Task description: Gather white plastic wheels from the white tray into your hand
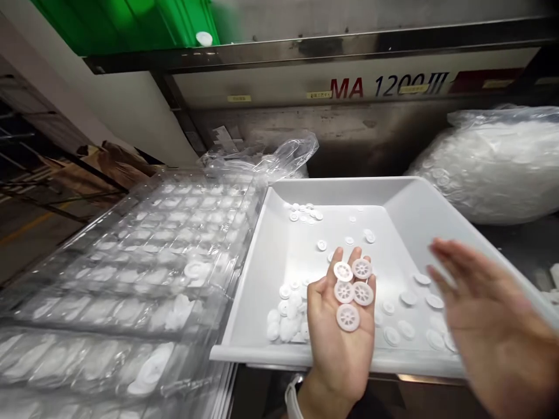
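Note:
My left hand (340, 326) lies palm up over a white plastic tray (244, 349), with several white spoked plastic discs (348, 317) resting on the palm and fingers. My right hand (484, 314), blurred by motion, is open with spread fingers and holds nothing. It hovers above the tray's right side, near loose discs (408, 298). More white discs lie scattered on the tray floor, with a heap (283, 323) just left of my left hand and a small cluster (303, 212) toward the far corner.
To the left lies a stack of clear plastic blister trays (131, 273) with moulded pockets, some holding white parts. A large clear bag of white parts (493, 169) sits behind the tray at right. A machine panel marked MA 1200 III (384, 86) stands behind.

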`<state>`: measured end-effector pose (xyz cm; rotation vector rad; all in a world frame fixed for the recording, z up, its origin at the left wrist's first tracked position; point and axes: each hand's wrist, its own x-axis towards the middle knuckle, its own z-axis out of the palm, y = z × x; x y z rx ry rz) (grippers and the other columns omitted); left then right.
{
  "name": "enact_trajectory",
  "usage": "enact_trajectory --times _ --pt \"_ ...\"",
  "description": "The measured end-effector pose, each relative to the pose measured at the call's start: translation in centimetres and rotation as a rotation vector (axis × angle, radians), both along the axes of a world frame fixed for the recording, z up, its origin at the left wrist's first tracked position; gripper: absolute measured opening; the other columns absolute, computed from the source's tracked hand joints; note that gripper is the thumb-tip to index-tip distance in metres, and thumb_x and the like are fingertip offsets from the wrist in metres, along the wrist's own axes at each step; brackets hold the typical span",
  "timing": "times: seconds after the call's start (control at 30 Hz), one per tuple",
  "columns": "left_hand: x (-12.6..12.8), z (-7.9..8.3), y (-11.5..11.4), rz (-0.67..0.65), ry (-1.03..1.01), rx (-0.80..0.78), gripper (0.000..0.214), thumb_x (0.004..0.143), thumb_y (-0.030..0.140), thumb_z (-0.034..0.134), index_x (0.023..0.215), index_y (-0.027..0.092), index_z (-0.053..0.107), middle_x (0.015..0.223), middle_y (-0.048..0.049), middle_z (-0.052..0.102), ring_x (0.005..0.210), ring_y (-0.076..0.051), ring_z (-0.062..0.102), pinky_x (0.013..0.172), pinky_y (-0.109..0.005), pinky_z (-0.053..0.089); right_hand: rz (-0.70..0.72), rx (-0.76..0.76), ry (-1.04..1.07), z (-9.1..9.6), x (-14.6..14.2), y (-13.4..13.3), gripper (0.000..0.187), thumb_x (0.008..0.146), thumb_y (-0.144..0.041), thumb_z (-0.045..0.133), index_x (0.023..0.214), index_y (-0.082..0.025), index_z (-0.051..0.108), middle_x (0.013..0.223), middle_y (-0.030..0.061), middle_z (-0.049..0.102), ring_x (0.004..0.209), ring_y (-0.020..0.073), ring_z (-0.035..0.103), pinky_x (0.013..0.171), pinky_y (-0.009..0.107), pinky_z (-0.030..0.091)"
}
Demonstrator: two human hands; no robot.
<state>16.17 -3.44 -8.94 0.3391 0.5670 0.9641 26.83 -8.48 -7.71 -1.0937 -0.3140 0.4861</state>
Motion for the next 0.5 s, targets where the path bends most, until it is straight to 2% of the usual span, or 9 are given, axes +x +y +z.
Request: enact_trajectory --times 0.03,0.1,0.17,0.2,0.27,0.33,0.4,0.5 --pt "0.1 0.2 -0.4 0.015 0.052 0.087 0.051 0.093 0.04 0.03 0.137 0.02 0.047 0.139 -0.0098 0.052 0.129 -0.022 0.047 0.111 -0.043 0.036 0.071 0.017 0.036 -0.8 -2.1 0.2 0.035 0.07 -0.046 0.067 0.098 -0.027 0.072 0.124 0.0031 0.063 0.125 0.0214 0.05 0.107 0.038 0.034" --pt "0.1 0.6 -1.2 0.025 0.157 0.273 0.043 0.09 0.036 0.042 0.126 0.023 0.059 0.142 -0.0031 0.049 0.138 -0.022 0.035 0.117 -0.041 0.023 0.263 0.004 0.188 -1.7 -5.1 1.0 0.038 0.084 -0.05 0.053 0.114 -0.03 0.066 0.134 0.0008 0.056 0.13 0.0207 0.045 0.11 0.04 0.033" --pt "0.1 1.1 -1.9 -0.02 0.323 0.534 0.038 0.083 0.024 0.053 0.12 0.023 0.065 0.147 0.0016 0.043 0.144 -0.023 0.02 0.121 -0.037 0.007 0.315 0.031 0.215 -1.9 -6.3 1.7 0.037 0.092 -0.045 0.044 0.122 -0.031 0.061 0.137 0.0004 0.053 0.13 0.0201 0.045 0.113 0.041 0.031" --pt "0.1 1.2 -2.1 -0.047 0.453 0.706 0.043 0.082 0.02 0.055 0.124 0.022 0.062 0.15 0.0025 0.038 0.145 -0.024 0.015 0.121 -0.036 0.002 0.331 0.086 0.22 -2.0 -6.4 1.9 0.037 0.093 -0.042 0.043 0.124 -0.031 0.06 0.138 -0.0003 0.052 0.131 0.0203 0.044 0.114 0.041 0.03" --pt "0.0 1.1 -2.3 -0.074 0.726 1.055 0.056 0.086 0.019 0.049 0.141 0.021 0.043 0.155 0.0022 0.026 0.146 -0.025 0.01 0.121 -0.039 0.0 0.347 0.204 0.272 -2.2 -5.9 2.1 0.034 0.092 -0.038 0.043 0.12 -0.034 0.062 0.138 -0.0037 0.051 0.132 0.0194 0.043 0.115 0.041 0.029" --pt "0.1 0.5 -2.3 -0.035 0.87 1.252 0.062 0.089 0.017 0.042 0.148 0.022 0.026 0.157 0.0012 0.018 0.145 -0.026 0.01 0.12 -0.044 0.005 0.379 0.267 0.405 -2.5 -5.1 2.1 0.033 0.09 -0.038 0.044 0.114 -0.033 0.065 0.135 -0.0051 0.054 0.133 0.0187 0.041 0.115 0.041 0.03" --pt "0.3 -0.1 -2.4 0.042 0.779 1.163 0.059 0.091 0.015 0.037 0.148 0.026 0.026 0.157 0.0022 0.021 0.145 -0.024 0.014 0.12 -0.043 0.013 0.404 0.263 0.556 -2.4 -4.6 2.2 0.035 0.09 -0.04 0.041 0.112 -0.029 0.067 0.133 -0.0018 0.056 0.133 0.0193 0.041 0.114 0.043 0.031" --pt "0.6 -0.6 -2.4 0.187 0.502 0.788 0.048 0.096 0.014 0.032 0.14 0.031 0.038 0.152 0.0052 0.034 0.142 -0.016 0.024 0.117 -0.031 0.024 0.435 0.336 0.738 -2.0 -4.5 2.3 0.044 0.09 -0.047 0.039 0.119 -0.023 0.063 0.135 0.0026 0.055 0.131 0.0212 0.045 0.112 0.046 0.034"
